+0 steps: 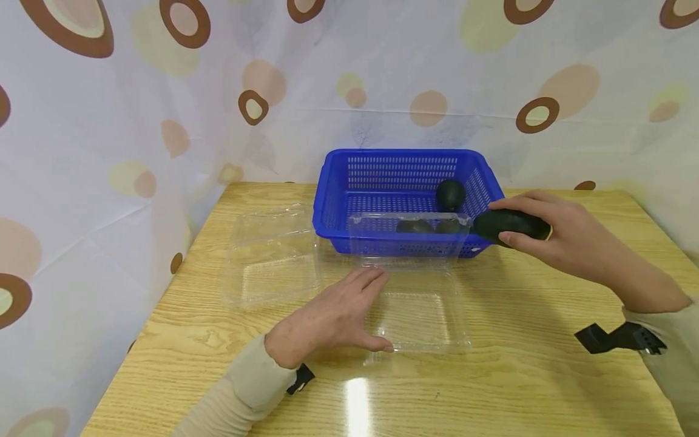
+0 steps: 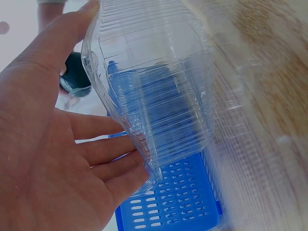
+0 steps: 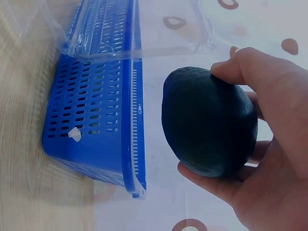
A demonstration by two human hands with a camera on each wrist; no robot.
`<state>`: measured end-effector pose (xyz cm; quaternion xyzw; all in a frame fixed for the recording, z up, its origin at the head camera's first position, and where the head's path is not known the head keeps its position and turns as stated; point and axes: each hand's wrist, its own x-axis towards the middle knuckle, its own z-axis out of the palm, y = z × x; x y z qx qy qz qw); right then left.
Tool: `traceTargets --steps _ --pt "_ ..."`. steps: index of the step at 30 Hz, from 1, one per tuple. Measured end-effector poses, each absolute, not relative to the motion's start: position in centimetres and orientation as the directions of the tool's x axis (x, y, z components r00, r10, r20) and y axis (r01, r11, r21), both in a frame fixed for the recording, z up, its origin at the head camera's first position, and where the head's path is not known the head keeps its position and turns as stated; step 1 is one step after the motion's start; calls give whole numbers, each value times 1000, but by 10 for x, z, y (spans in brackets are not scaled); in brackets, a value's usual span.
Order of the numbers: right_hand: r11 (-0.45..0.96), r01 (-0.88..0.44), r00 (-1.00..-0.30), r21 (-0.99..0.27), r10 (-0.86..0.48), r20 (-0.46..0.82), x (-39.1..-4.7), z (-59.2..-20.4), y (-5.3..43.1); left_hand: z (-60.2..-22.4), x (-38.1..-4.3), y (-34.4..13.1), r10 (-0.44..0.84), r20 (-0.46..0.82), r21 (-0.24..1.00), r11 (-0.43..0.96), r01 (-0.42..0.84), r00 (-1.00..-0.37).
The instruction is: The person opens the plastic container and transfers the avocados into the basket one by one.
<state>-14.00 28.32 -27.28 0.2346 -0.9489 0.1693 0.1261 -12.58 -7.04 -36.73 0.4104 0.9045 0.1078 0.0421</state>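
Observation:
My right hand [image 1: 562, 233] grips a dark green avocado [image 1: 505, 226] above the right front corner of a blue plastic basket [image 1: 327, 206]. In the right wrist view, thumb and fingers wrap round the avocado [image 3: 209, 120]. My left hand [image 1: 338, 309] rests at the left side of a clear plastic clamshell box [image 1: 417, 315], its thumb near the front edge. The left wrist view shows its fairly straight fingers [image 2: 108, 149] touching the box's rim. The box's lid [image 1: 409, 243] stands raised before the basket.
Another clear clamshell box [image 1: 278, 276] lies open at the left on the wooden table [image 1: 524, 388]. Inside the basket sits an avocado [image 1: 450, 194]; two more show dimly through the raised lid. A patterned cloth [image 1: 382, 73] hangs behind and at the left.

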Motion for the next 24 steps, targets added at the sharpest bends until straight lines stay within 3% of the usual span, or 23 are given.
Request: traceTargets --steps 24 --pt "857 -456 -887 -238 -416 201 -199 -289 263 -369 -126 -70 757 23 218 634 742 -653"
